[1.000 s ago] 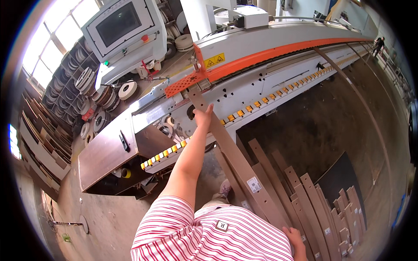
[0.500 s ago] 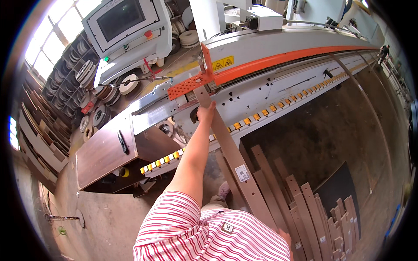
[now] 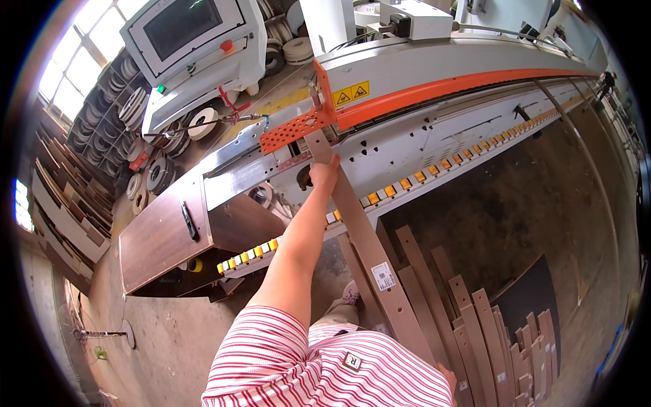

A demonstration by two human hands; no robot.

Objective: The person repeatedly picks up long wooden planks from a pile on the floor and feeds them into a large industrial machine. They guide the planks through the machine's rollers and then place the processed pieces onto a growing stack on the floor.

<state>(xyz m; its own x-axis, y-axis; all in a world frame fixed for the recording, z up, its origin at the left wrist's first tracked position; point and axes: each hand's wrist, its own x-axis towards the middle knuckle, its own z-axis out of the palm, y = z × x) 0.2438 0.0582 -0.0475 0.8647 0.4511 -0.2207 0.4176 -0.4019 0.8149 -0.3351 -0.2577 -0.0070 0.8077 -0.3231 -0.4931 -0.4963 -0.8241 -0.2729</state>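
Note:
A long, narrow brown board (image 3: 364,234) with a white label and small holes slants away from me, its far end beneath the perforated orange guard (image 3: 296,134) of a large edge-banding machine (image 3: 461,68). Near that far end, my left hand (image 3: 325,174) is closed over the board, thumb across its face. My right hand (image 3: 445,375) shows only partly past my striped shirt. It lies against the right edge of the same board toward its near end, fingers mostly hidden.
Several similar boards (image 3: 485,325) stand on the right. A rail of yellow rollers (image 3: 420,177) runs along the machine. At left, a brown cabinet (image 3: 163,234) carries a black utility knife (image 3: 189,220). A control console (image 3: 196,54) stands behind, beside edge-band rolls (image 3: 203,124).
The view has shifted slightly. Board and left hand appear a little farther right in the picture, and the left hand keeps its hold near the orange guard.

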